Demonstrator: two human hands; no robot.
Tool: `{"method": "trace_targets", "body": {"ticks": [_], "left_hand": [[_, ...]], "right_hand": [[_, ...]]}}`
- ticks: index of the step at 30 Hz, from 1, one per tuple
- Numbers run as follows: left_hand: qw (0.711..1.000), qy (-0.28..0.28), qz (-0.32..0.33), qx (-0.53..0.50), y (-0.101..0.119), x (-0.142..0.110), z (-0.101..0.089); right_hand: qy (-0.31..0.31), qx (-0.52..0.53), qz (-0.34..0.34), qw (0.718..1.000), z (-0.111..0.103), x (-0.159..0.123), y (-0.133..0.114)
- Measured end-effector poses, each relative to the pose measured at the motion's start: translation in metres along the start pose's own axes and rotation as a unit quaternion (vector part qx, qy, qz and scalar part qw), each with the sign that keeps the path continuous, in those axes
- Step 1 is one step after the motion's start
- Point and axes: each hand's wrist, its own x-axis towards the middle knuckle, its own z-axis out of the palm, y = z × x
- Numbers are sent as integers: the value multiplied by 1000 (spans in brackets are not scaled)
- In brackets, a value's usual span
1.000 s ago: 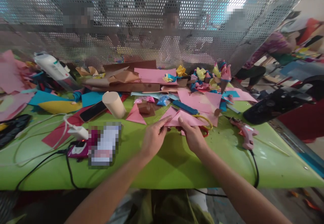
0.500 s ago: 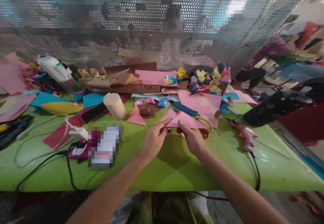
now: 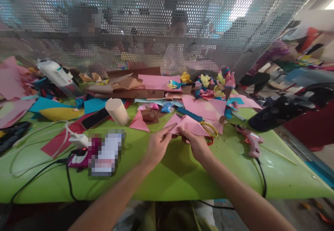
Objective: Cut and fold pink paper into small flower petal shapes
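Note:
Between both hands, just above the green table [image 3: 182,180], is a sheet of pink paper [image 3: 191,125] with a raised, bent surface. My left hand [image 3: 158,144] pinches its left corner between thumb and fingers. My right hand [image 3: 194,142] grips the near edge, thumb on top and fingers underneath, partly hidden. Right behind the sheet lie scissors [image 3: 214,130] with yellow and red handles, partly covered, and a blue cutter-like tool [image 3: 190,114]. A folded pink paper piece [image 3: 139,122] rests left of the sheet, beside a beige cylinder [image 3: 117,111].
A pink glue gun [image 3: 251,140] with a black cord and a dark bottle [image 3: 276,111] stand at the right. At left are a phone [image 3: 106,154], a purple extension socket [image 3: 79,158] and cables. Paper flowers [image 3: 208,81] line the back before a perforated metal screen [image 3: 156,25].
The pink paper now bulges more near my right hand, whose thumb has shifted slightly left along it. Both hands keep their hold. The whole view has tilted a little.

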Motion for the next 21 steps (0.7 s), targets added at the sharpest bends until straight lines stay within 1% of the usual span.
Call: {"method": "trace_targets", "body": {"ticks": [2, 5, 7, 9, 12, 16, 18, 21], "left_hand": [[1000, 7, 0, -26, 1, 0, 1], [998, 16, -2, -56, 3, 0, 1], [998, 24, -5, -62, 3, 0, 1], [998, 33, -5, -62, 2, 0, 2], [997, 37, 5, -70, 2, 0, 3], [997, 29, 2, -77, 2, 0, 6], [998, 26, -3, -64, 2, 0, 8], [998, 31, -5, -48, 0, 1, 9]], "right_hand": [[-11, 3, 14, 1000, -2, 2, 4], [-71, 15, 53, 996, -5, 3, 6], [-108, 46, 81, 990, -5, 3, 6], [-123, 97, 97, 983, -3, 3, 5], [-109, 172, 86, 975, 0, 4, 4], [-49, 222, 48, 973, 1, 7, 3], [-30, 238, 46, 970, 1, 7, 1], [-26, 261, 59, 963, 1, 6, -1]]}}
